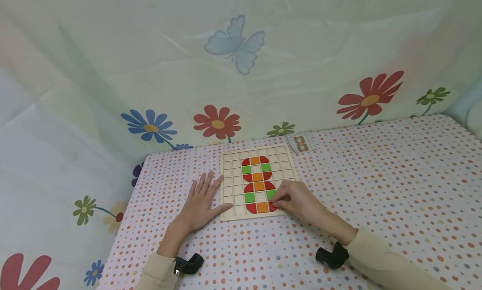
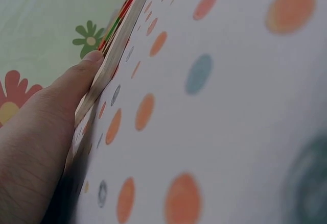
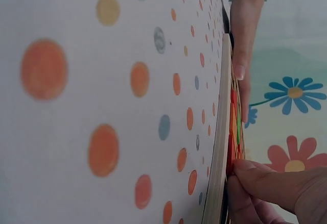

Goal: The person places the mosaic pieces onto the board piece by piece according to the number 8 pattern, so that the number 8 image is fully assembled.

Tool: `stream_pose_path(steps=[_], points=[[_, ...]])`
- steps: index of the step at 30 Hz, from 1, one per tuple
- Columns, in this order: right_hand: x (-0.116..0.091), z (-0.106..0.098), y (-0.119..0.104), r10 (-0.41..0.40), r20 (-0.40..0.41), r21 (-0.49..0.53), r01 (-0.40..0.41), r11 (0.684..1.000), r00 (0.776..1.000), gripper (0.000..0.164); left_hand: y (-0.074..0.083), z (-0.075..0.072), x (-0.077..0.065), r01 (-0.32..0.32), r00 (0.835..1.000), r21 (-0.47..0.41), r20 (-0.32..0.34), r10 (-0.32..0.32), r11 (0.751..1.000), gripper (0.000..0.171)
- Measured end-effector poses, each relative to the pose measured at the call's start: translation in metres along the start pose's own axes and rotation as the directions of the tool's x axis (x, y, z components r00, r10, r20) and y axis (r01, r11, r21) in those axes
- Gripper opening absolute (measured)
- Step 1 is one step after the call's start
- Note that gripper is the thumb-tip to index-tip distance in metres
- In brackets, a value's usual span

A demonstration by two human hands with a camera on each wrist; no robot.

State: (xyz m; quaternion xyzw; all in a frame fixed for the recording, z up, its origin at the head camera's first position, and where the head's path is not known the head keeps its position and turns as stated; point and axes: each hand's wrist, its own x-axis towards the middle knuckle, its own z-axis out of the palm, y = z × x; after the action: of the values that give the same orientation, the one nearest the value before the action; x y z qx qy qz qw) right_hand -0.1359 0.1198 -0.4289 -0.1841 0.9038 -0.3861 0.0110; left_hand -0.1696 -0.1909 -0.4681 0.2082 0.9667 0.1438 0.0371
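Note:
A square wooden grid board [image 1: 233, 156] lies on the table, with red, orange and green tiles forming a figure-eight shape in its middle columns. My right hand [image 1: 301, 200] is at the board's near right part, where thumb and forefinger pinch a red rounded tile [image 1: 272, 206] at the pattern's lower right corner. The right wrist view shows these fingertips [image 3: 244, 167] low over the board's cells. My left hand [image 1: 201, 204] lies spread at the board's left side, its thumb [image 2: 84, 71] on the near left edge and its other fingers on or beside the left rim.
A small printed card [image 1: 301, 142] with a matching coloured pattern lies behind the board's far right corner. The dotted tablecloth [image 1: 376, 177] extends widely to the right. A flowered curtain [image 1: 293, 80] hangs along the table's far edge. Black wrist devices [image 1: 333, 255] sit at both wrists.

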Motion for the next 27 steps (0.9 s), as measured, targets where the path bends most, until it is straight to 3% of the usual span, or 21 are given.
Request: stream_pose_path(steps=[13,18,27], points=[[-0.003,-0.003,0.007,0.010,-0.011,0.044,-0.010,0.999,1.000,0.011,0.000,0.004,0.002,-0.001,1.000,-0.010,-0.003,0.001,1.000,0.093],[-0.008,-0.020,0.019,0.039,-0.069,0.033,-0.037,0.999,0.997,0.007,0.001,0.005,0.004,-0.008,1.000,-0.023,-0.009,0.008,1.000,0.093],[-0.029,-0.058,0.056,-0.005,-0.148,-0.089,-0.008,0.996,0.989,0.015,0.007,-0.006,-0.003,-0.010,0.999,-0.026,0.045,0.011,1.000,0.087]])
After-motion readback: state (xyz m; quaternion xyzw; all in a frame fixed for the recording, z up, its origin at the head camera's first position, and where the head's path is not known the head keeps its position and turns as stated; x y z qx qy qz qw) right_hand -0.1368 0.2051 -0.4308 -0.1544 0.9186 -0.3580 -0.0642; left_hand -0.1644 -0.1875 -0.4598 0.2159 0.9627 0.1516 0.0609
